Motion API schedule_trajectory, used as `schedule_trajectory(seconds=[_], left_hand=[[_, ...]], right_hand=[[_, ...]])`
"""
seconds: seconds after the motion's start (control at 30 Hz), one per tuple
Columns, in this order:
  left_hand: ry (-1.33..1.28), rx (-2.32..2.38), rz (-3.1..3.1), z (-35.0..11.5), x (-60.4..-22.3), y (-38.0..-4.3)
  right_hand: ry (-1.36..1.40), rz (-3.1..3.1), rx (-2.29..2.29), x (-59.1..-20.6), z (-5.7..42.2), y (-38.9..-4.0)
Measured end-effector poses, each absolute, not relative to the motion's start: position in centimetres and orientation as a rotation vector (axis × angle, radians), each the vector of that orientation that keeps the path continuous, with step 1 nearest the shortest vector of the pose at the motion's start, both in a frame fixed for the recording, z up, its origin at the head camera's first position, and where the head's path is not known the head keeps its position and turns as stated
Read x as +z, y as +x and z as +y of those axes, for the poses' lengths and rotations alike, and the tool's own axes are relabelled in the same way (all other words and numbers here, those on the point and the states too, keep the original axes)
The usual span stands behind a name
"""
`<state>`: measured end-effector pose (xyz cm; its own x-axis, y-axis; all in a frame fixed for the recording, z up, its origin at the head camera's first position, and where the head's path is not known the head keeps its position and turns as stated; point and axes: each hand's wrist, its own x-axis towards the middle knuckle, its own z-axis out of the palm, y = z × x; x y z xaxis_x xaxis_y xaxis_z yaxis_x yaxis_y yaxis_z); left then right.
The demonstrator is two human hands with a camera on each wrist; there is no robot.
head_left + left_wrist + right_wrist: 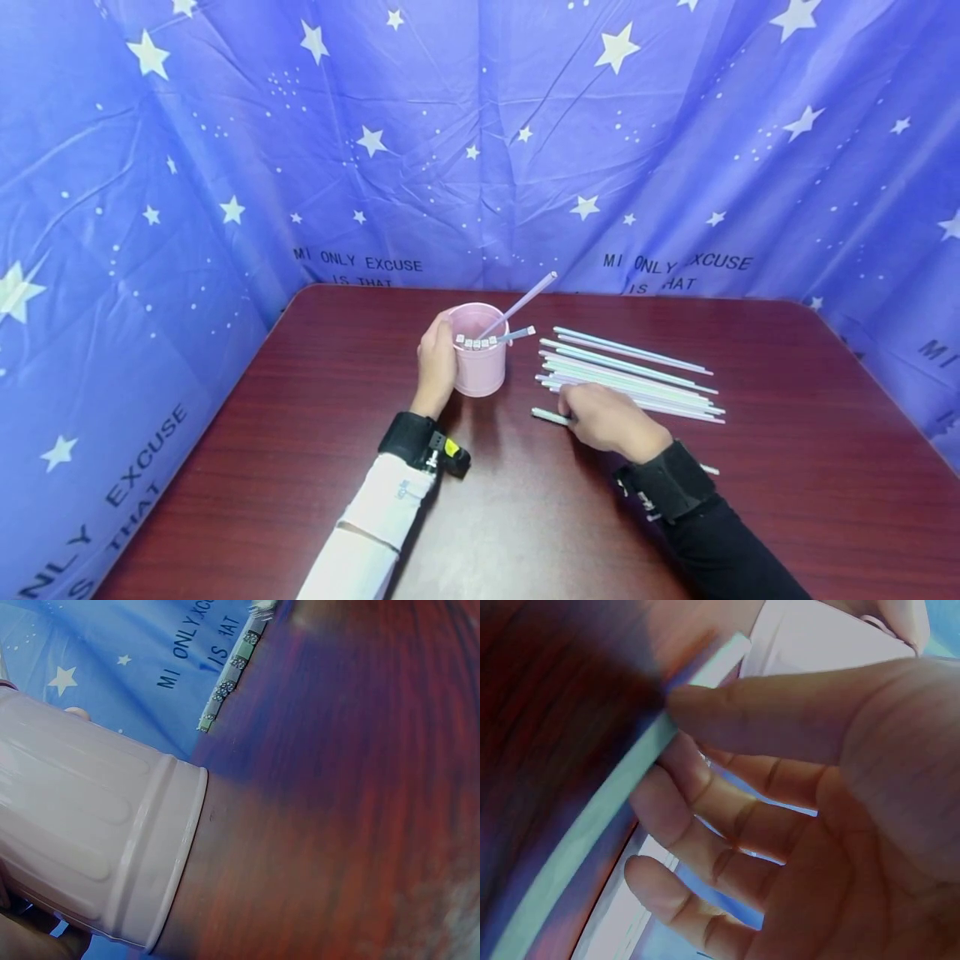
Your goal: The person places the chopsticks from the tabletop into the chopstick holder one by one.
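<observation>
On the left side of a small pink bucket (480, 371), my left hand (437, 360) grips the wall, with fingers curled round it. Inside the bucket stand several pale chopsticks; one lilac chopstick (528, 298) leans out to the right, and the white square ends of others line up at the near rim. My right hand (603, 419) pinches a light green chopstick (592, 814) between thumb and fingers, low over the table. The wrist hides its middle in the head view. Just beyond this hand lies a row of pastel chopsticks (630, 371).
A dark red wooden table (315, 467) carries everything. Behind and to the left hangs a blue curtain (480, 150) with white stars and lettering, close against the table's edges. The loose chopsticks lie roughly parallel, right of the bucket.
</observation>
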<state>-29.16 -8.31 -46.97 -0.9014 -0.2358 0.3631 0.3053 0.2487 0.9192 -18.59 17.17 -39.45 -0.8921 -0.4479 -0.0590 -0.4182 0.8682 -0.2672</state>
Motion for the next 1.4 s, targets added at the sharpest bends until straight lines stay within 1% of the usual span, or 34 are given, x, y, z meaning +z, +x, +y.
schedule_trajectory(seconds=[0.23, 0.27, 0.3, 0.47, 0.5, 0.63, 0.9, 1.0, 1.13, 1.3, 1.4], left_hand=[[-0.058, -1.734, -2.105, -8.2, -45.9, -28.2], [-0.064, -1.717, -2.107, -8.3, -46.5, -28.6], [-0.056, -1.714, -2.112, -8.2, -46.2, -28.4], [-0.013, -1.714, -2.146, -7.7, -44.3, -27.2], [-0.001, -1.729, -2.149, -7.5, -43.5, -26.5], [-0.004, -1.727, -2.149, -7.5, -43.5, -26.4], [-0.001, -1.743, -2.14, -7.5, -43.6, -26.6], [0.002, -1.738, -2.142, -7.5, -43.6, -26.5], [0.003, -1.734, -2.139, -7.5, -43.6, -26.4], [-0.05, -1.751, -2.113, -7.8, -43.9, -26.6], [-0.071, -1.706, -2.098, -8.2, -45.9, -28.3]], right_hand=[[-0.759, 2.999, -0.625, -38.6, 17.2, -19.2], [-0.742, 3.024, -0.667, -38.4, 17.2, -19.3], [-0.724, 3.053, -0.709, -38.3, 17.3, -19.3], [-0.586, 3.2, -0.955, -36.7, 17.5, -19.1], [-0.555, 3.226, -1.013, -36.3, 17.6, -19.0], [-0.433, 3.291, -1.279, -35.1, 17.9, -18.6], [-0.315, 3.344, -1.765, -33.6, 18.2, -17.9], [-0.412, 3.273, -1.992, -33.2, 18.3, -17.6], [-0.664, 3.136, -2.247, -32.5, 18.3, -17.1], [-0.872, 3.06, -2.343, -32.1, 18.2, -16.6], [-0.915, 3.029, -2.34, -32.2, 17.9, -16.5]])
